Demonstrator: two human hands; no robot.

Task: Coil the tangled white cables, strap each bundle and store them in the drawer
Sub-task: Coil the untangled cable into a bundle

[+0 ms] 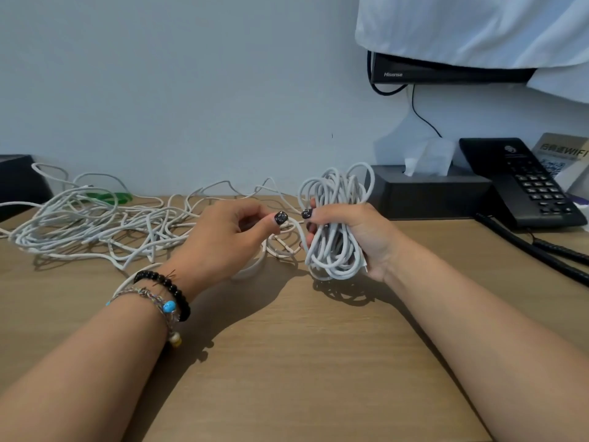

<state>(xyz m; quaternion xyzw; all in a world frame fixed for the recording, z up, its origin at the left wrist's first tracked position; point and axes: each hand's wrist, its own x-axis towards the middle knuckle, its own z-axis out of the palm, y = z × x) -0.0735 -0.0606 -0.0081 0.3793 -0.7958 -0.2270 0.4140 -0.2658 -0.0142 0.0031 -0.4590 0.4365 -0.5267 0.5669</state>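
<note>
right hand (350, 237): fingers wrapped round coiled cable bundle (334, 218), keeping loops together | left hand (229, 237): pinches loose strand (294, 224) beside bundle, likely feeding next loop | tangled cables (89, 224) beyond left fingers

coiled bundle (334, 224): white cable in long upright loops, gripped at its middle in my right hand (357, 237), lower loops just above the desk | loose strand (294, 225): runs from the bundle to my left hand (229, 237) | tangled cables (89, 224): white, sprawled flat at desk's left
</note>
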